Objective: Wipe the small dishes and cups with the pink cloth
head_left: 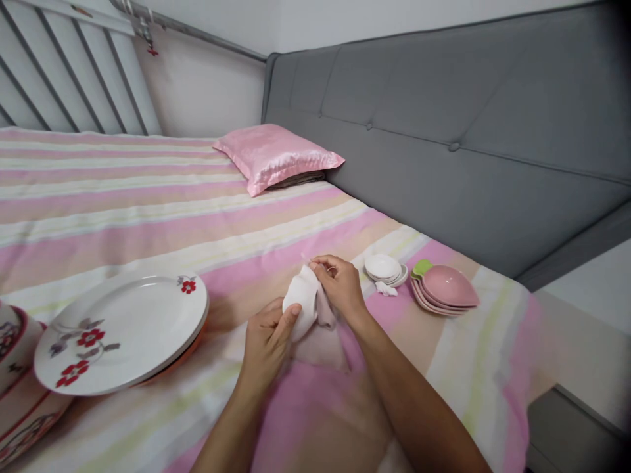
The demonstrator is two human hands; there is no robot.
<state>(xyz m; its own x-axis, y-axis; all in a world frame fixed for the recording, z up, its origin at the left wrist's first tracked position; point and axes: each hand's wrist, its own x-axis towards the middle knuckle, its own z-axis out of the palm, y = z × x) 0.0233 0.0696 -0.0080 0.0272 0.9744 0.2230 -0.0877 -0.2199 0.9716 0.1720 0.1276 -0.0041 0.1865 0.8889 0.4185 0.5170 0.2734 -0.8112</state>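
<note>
My left hand (269,338) grips a small white dish (300,299), thumb across its face and fingers behind it. My right hand (340,282) pinches a thin pale cloth (325,348) at the dish's upper edge. The cloth hangs down below both hands. A small translucent bit sticks up by the right fingertips; what it is I cannot tell. Right of my hands lies a stack of small white dishes (383,267), with a crumpled white scrap (386,289) against it. Beside them stand stacked pink fruit-shaped bowls (451,286) with a green leaf.
White plates with red flowers (133,328) are stacked at the left, next to floral bowls (24,394). A pink satin pillow (280,154) lies against the grey headboard (419,118). Everything rests on a striped bedspread (148,223). The bed's edge drops away at the right.
</note>
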